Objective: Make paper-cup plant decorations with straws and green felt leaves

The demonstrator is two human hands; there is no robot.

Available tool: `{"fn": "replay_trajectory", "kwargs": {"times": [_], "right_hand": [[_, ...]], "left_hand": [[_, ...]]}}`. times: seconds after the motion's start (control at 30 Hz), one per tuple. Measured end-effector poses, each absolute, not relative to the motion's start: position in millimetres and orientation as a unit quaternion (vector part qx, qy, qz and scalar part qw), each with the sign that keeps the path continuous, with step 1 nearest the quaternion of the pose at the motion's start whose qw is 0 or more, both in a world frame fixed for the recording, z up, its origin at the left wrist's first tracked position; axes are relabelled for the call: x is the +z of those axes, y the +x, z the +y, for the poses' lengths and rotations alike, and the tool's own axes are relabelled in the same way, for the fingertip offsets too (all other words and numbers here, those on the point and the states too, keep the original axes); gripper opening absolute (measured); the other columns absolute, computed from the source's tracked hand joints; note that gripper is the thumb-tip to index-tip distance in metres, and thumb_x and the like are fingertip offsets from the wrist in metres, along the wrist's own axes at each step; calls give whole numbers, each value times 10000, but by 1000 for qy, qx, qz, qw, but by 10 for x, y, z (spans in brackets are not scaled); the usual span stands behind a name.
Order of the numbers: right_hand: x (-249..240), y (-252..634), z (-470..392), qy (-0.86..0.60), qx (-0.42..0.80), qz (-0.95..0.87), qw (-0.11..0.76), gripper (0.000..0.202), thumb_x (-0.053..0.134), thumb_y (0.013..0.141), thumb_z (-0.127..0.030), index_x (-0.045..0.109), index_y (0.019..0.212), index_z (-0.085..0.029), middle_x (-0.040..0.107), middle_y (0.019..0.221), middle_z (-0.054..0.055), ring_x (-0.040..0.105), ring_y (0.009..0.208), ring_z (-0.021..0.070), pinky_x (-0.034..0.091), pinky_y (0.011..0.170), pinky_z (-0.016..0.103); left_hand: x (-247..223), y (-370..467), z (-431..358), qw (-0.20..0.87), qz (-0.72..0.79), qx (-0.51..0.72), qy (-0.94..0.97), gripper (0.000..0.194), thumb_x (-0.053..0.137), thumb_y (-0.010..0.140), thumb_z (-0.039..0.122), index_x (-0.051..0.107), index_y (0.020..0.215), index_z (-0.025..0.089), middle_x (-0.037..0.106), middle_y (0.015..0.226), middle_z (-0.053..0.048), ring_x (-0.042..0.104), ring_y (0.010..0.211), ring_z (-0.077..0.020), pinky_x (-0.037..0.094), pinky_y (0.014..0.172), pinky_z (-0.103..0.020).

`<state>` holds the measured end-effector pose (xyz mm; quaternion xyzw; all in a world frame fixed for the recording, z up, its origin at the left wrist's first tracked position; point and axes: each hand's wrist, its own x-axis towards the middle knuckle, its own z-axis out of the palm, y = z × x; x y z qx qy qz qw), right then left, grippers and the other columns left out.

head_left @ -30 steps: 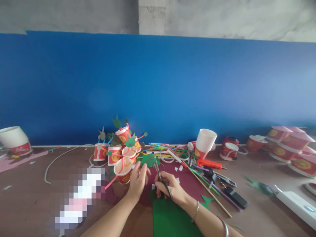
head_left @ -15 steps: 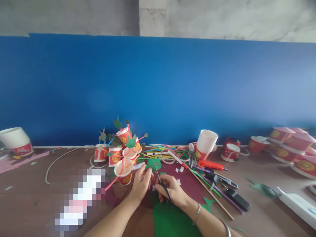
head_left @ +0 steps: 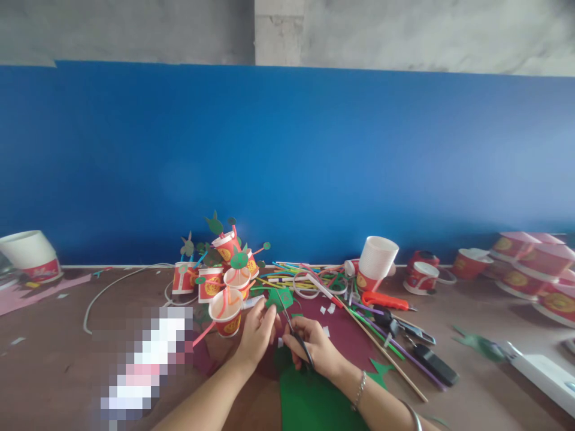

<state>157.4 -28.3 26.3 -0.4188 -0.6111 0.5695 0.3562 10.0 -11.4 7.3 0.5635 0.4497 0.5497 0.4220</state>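
My right hand (head_left: 312,347) grips a pair of black-handled scissors (head_left: 305,352). Their thin blades point up and left, overlapping a small green paper piece (head_left: 282,299) with pencil marks. Left of the blades, my left hand (head_left: 257,334) is closed with curled fingers, and what it may hold is hidden from me. Under my right hand and forearm lies a large green paper sheet (head_left: 312,401). Dark red paper (head_left: 353,335) spreads beyond it, with white scraps (head_left: 331,308) on top. A red paper cup (head_left: 226,314) with a straw stands beside my left hand.
Decorated cups (head_left: 210,284) cluster back left. Loose coloured straws (head_left: 287,278) lie behind the hands. To the right are a tall white cup (head_left: 377,257), an orange utility knife (head_left: 389,300), a wooden stick (head_left: 386,353), keys with a black fob (head_left: 433,362) and stacked cups (head_left: 523,280).
The whole view has shifted very slightly. Both hands and the scissors stay in almost the same place.
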Motion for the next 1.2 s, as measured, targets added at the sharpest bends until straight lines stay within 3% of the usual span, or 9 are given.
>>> {"fn": "replay_trajectory", "kwargs": {"times": [0.57,1.2], "right_hand": [[242,1589,-274,-427,553,-624,349,279,662,709,-388,492,689,-168,505,417,-67,465,321,73,327,303,146],[239,1586,-260,-457,531,-628,339,289,636,709,-424,500,678,-172,464,428,-82,447,329,65,370,300,147]], "left_hand": [[91,106,-116,476,425,549,540,298,478,832,474,404,729,204,474,468,75,370,336,-66,264,363,-199],[144,110,-138,479,434,555,524,271,488,824,448,418,744,199,523,493,65,386,344,-68,280,372,-199]]}}
